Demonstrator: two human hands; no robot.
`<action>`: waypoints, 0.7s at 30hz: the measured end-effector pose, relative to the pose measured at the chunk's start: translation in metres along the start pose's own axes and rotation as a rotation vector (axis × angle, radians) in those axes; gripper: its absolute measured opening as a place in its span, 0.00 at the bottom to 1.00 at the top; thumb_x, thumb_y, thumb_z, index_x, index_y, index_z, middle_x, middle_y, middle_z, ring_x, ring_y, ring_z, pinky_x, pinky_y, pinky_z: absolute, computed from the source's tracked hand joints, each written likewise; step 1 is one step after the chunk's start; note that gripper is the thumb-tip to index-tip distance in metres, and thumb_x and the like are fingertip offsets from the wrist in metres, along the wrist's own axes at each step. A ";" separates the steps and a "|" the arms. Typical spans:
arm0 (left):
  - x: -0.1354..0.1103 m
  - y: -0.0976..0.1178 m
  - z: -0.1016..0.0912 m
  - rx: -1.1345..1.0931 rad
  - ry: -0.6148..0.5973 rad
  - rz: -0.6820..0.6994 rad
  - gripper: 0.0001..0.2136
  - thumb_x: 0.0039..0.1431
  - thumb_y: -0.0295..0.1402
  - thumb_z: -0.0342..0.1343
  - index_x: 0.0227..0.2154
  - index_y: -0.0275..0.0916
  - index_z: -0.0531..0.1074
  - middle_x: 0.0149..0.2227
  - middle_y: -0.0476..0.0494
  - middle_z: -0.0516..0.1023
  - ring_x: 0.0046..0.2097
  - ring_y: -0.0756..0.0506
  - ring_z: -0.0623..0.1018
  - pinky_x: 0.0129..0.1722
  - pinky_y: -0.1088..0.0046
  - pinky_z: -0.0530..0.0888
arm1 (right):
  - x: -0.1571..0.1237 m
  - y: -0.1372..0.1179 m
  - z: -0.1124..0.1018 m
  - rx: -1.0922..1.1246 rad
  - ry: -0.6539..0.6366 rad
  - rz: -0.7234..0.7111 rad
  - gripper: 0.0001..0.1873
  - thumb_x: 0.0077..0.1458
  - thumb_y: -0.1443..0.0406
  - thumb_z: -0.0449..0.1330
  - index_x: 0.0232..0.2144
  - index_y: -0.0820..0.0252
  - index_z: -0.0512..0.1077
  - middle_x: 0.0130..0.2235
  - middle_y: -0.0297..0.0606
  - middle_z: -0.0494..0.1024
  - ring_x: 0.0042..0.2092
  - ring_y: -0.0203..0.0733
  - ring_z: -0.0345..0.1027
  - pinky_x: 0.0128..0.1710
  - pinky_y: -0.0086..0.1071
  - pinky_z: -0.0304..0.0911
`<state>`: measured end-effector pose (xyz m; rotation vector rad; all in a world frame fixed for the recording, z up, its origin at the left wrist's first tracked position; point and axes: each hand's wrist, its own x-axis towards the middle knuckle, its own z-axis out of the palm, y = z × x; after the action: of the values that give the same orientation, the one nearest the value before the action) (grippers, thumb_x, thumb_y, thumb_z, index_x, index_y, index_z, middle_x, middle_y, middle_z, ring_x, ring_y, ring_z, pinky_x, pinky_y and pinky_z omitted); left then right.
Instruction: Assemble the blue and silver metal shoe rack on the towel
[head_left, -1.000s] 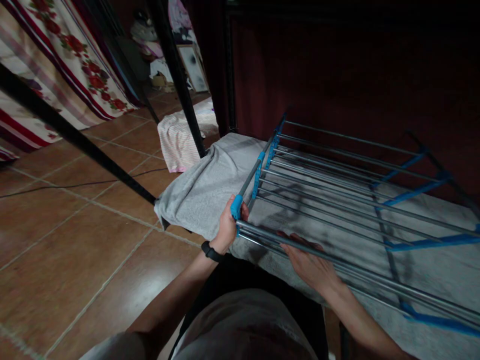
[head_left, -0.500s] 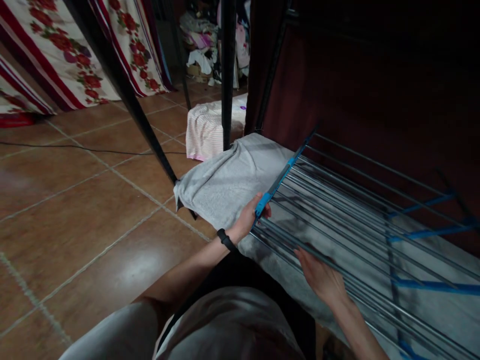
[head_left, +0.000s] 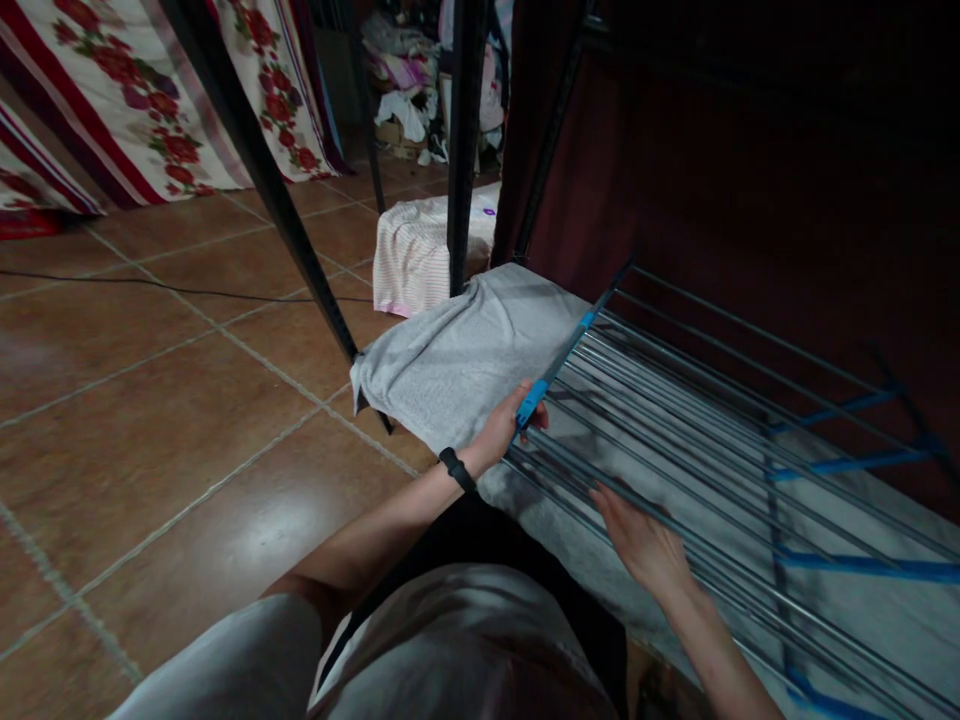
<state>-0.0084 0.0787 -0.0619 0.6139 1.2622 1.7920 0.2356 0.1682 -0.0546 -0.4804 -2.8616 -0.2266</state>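
Observation:
A folding drying rack (head_left: 720,420) with grey metal rods and blue plastic joints lies over a surface covered by a grey towel (head_left: 457,360). My left hand (head_left: 506,430) is closed round the rack's near left corner, at a blue joint. My right hand (head_left: 645,545) reaches under the nearest rods with its fingers curled up around them. A black band sits on my left wrist.
Black metal frame poles (head_left: 465,140) rise left of the rack. A pink striped cloth (head_left: 420,255) covers something on the brown tiled floor (head_left: 150,420). Floral fabric (head_left: 112,90) hangs at top left. A black cable runs across the floor. A dark red curtain hangs behind the rack.
The view swung left and the rack tilted up at the near left corner. Both hands kept their hold on the near edge.

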 end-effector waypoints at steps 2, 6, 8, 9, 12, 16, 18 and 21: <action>0.001 0.001 0.000 -0.017 0.007 -0.001 0.27 0.61 0.56 0.45 0.25 0.37 0.74 0.25 0.41 0.76 0.25 0.47 0.72 0.21 0.72 0.64 | 0.000 -0.002 0.000 -0.001 -0.028 0.019 0.18 0.69 0.59 0.46 0.48 0.50 0.75 0.36 0.35 0.83 0.35 0.42 0.78 0.38 0.31 0.67; 0.002 0.002 -0.001 -0.058 0.022 -0.030 0.26 0.60 0.55 0.47 0.23 0.37 0.74 0.24 0.42 0.76 0.25 0.48 0.71 0.24 0.71 0.67 | 0.001 -0.008 0.000 -0.013 -0.087 0.085 0.18 0.69 0.59 0.45 0.49 0.49 0.74 0.33 0.34 0.82 0.33 0.41 0.77 0.32 0.30 0.64; 0.002 0.003 -0.001 -0.061 0.017 -0.038 0.27 0.61 0.56 0.46 0.23 0.37 0.74 0.25 0.41 0.76 0.26 0.48 0.72 0.26 0.72 0.67 | 0.003 -0.011 -0.001 -0.015 -0.096 0.100 0.19 0.69 0.60 0.45 0.50 0.50 0.74 0.36 0.36 0.83 0.34 0.41 0.77 0.33 0.30 0.64; 0.002 0.003 -0.002 -0.059 0.015 -0.039 0.27 0.61 0.57 0.46 0.24 0.37 0.74 0.25 0.41 0.76 0.27 0.47 0.72 0.26 0.72 0.67 | 0.004 -0.012 -0.002 -0.012 -0.098 0.102 0.19 0.69 0.60 0.45 0.50 0.50 0.74 0.38 0.36 0.82 0.36 0.41 0.77 0.34 0.31 0.65; 0.001 0.005 -0.002 -0.034 0.022 -0.046 0.29 0.60 0.58 0.44 0.23 0.37 0.73 0.25 0.40 0.75 0.28 0.47 0.72 0.26 0.72 0.67 | 0.005 -0.015 -0.004 0.011 -0.099 0.109 0.19 0.69 0.61 0.46 0.54 0.48 0.71 0.42 0.37 0.82 0.39 0.42 0.77 0.38 0.33 0.65; -0.001 0.008 -0.001 0.059 0.014 -0.042 0.31 0.61 0.59 0.42 0.22 0.36 0.73 0.24 0.41 0.73 0.27 0.47 0.70 0.27 0.71 0.65 | 0.000 -0.019 0.001 0.022 -0.064 0.124 0.19 0.67 0.62 0.49 0.57 0.46 0.69 0.47 0.36 0.80 0.41 0.42 0.75 0.42 0.34 0.65; -0.001 0.007 -0.003 0.104 -0.008 -0.029 0.30 0.62 0.57 0.41 0.22 0.35 0.73 0.23 0.42 0.72 0.27 0.47 0.70 0.28 0.71 0.65 | -0.003 -0.020 0.006 0.028 -0.027 0.119 0.18 0.67 0.65 0.50 0.55 0.49 0.71 0.48 0.36 0.80 0.44 0.42 0.74 0.46 0.35 0.64; 0.000 0.006 -0.006 0.135 -0.040 -0.020 0.27 0.63 0.53 0.42 0.22 0.36 0.73 0.22 0.43 0.71 0.27 0.47 0.69 0.29 0.70 0.65 | -0.006 -0.022 0.010 0.051 0.032 0.104 0.18 0.64 0.68 0.52 0.53 0.53 0.72 0.48 0.37 0.80 0.46 0.42 0.73 0.49 0.35 0.62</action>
<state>-0.0147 0.0749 -0.0588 0.7066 1.3646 1.6798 0.2312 0.1481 -0.0685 -0.6076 -2.7939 -0.1410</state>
